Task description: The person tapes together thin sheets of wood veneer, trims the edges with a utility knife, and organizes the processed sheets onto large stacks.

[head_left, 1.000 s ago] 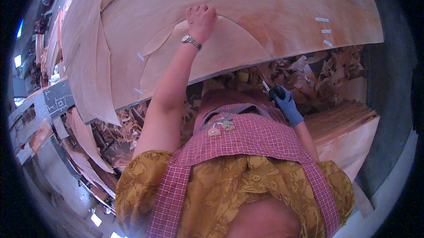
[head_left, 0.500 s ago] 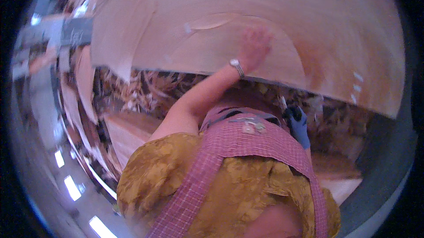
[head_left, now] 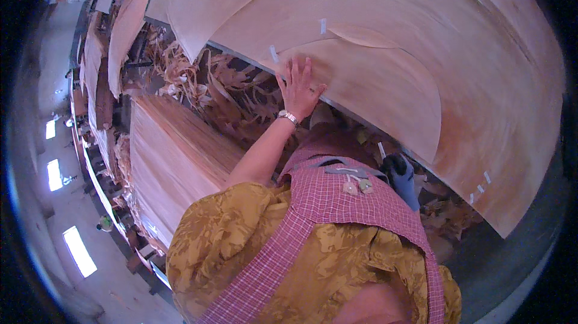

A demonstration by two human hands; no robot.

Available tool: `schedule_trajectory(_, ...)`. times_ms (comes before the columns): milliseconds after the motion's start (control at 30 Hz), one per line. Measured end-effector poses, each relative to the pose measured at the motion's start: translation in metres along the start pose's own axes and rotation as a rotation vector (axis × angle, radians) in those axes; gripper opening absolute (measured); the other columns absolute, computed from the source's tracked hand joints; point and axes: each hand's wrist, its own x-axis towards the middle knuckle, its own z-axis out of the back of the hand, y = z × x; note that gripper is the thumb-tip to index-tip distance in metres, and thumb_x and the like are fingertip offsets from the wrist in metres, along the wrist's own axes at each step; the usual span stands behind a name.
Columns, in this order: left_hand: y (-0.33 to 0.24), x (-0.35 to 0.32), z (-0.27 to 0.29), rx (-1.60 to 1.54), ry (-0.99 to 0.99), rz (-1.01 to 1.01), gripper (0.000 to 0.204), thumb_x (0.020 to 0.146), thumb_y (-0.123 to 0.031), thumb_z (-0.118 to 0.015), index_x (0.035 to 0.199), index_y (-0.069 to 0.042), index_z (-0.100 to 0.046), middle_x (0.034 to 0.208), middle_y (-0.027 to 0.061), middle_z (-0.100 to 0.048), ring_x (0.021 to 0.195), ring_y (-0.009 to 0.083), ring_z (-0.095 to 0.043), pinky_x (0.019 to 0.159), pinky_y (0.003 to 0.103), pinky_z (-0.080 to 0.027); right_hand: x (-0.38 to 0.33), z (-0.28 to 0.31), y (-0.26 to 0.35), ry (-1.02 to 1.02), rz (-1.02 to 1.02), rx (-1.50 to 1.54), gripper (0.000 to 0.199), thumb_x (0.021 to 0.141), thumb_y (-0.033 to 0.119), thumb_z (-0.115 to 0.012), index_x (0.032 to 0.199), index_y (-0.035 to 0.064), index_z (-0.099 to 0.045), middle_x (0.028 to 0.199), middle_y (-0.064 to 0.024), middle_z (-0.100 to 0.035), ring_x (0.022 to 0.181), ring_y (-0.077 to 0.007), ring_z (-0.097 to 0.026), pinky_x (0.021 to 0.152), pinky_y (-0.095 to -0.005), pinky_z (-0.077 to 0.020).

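A wide, thin sheet of wood veneer (head_left: 385,74) lies before me, with a curved seam and a rounded loose flap (head_left: 364,37) on it. My left hand (head_left: 298,92), bare and with a watch at its wrist, rests palm down across the sheet's near edge, fingers spread. Just beyond its fingertips is a short piece of whitish tape (head_left: 274,54). My right hand (head_left: 403,175) wears a blue and black glove and is closed beside my apron, below the sheet's edge. A thin pale stick-like thing (head_left: 381,151) juts up from it; its kind is unclear.
Curled veneer scraps (head_left: 232,83) are heaped under the near edge. A stack of veneer sheets (head_left: 171,143) stands at my left, with long offcuts (head_left: 126,38) further back. More tape pieces (head_left: 480,188) mark the sheet's right end.
My left hand has drawn back leftward from the middle of the sheet to its near edge. The view has turned, so the sheet appears more tilted. My right hand stays low and closed.
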Motion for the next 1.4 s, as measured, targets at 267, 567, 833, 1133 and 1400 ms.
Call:
schedule_trajectory(267,0.006,0.007,0.003,0.006,-0.007,-0.009,0.085,0.084,-0.071,-0.046,0.152,-0.024,-0.027,0.158,0.0132,-0.018,0.146,0.0359,-0.014,0.112,0.063,-0.009,0.018,-0.006,0.020,0.043,-0.027,-0.051,0.014,0.089,0.007,-0.062,0.099,-0.0025,-0.064,0.090,-0.0096,-0.069,0.084,-0.0165,-0.064,0.077,-0.0301,-0.0504)
schedule_trajectory(567,0.001,0.015,0.007,-0.011,-0.028,-0.009,0.084,0.085,-0.068,-0.047,0.152,-0.023,-0.024,0.155,0.0162,-0.022,0.144,0.0382,-0.017,0.109,0.066,-0.011,0.038,-0.020,0.007,-0.003,0.091,-0.111,0.015,0.090,0.010,-0.062,0.100,-0.0003,-0.064,0.086,-0.0053,-0.067,0.075,-0.0155,-0.060,0.072,-0.0303,-0.0490)
schedule_trajectory(833,-0.014,0.041,0.006,-0.238,0.015,-0.372,0.080,0.087,-0.050,-0.057,0.149,-0.008,-0.028,0.153,0.0158,-0.027,0.142,0.0341,-0.024,0.115,0.052,-0.019,0.082,-0.044,0.140,-0.055,-0.165,0.382,0.022,0.095,0.022,-0.059,0.109,0.0054,-0.062,0.085,-0.0018,-0.066,0.063,-0.0074,-0.052,0.057,-0.0234,-0.0418)
schedule_trajectory(1133,-0.019,0.065,0.003,-0.365,-0.002,-0.427,0.075,0.084,-0.032,-0.065,0.145,-0.003,-0.032,0.150,0.0165,-0.033,0.141,0.0327,-0.028,0.116,0.046,-0.021,0.207,-0.081,0.148,-0.143,-0.030,0.572,0.019,0.096,0.024,-0.059,0.103,0.0063,-0.062,0.084,-0.0054,-0.070,0.052,-0.0072,-0.049,0.047,-0.0235,-0.0404)
schedule_trajectory(1400,-0.017,0.099,0.010,-0.312,-0.039,-0.528,0.054,0.084,-0.013,-0.059,0.137,-0.012,-0.047,0.144,0.0033,-0.046,0.121,0.0256,-0.048,0.096,0.041,-0.040,0.250,-0.092,0.136,-0.152,-0.105,0.580,0.018,0.094,0.021,-0.059,0.100,0.0045,-0.063,0.082,-0.0067,-0.070,0.055,-0.0104,-0.056,0.048,-0.0251,-0.0451)
